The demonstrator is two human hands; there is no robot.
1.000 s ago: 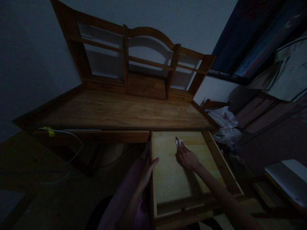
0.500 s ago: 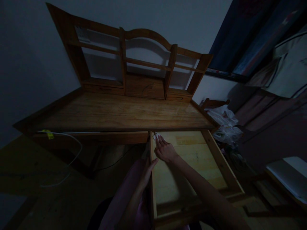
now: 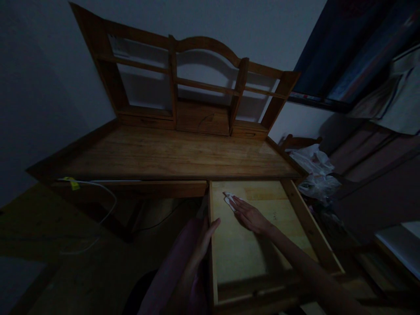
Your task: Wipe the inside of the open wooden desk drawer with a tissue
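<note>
Head view: a wooden worktop (image 3: pixel 183 153) spans the middle, with a wooden shelf unit (image 3: pixel 203 118) standing along its twelve-o'clock edge. Toward five o'clock, a drawer (image 3: pixel 234 258) stands pulled out, its pale bottom showing. At the drawer's nine o'clock, the left hand (image 3: pixel 204 243) lays its thumb over the side wall; how far its other fingers close, I cannot tell. The right hand (image 3: pixel 250 215) reaches inside, fingers stretched and close together, pressing a small white cloth (image 3: pixel 229 197) against the bottom near eleven o'clock.
</note>
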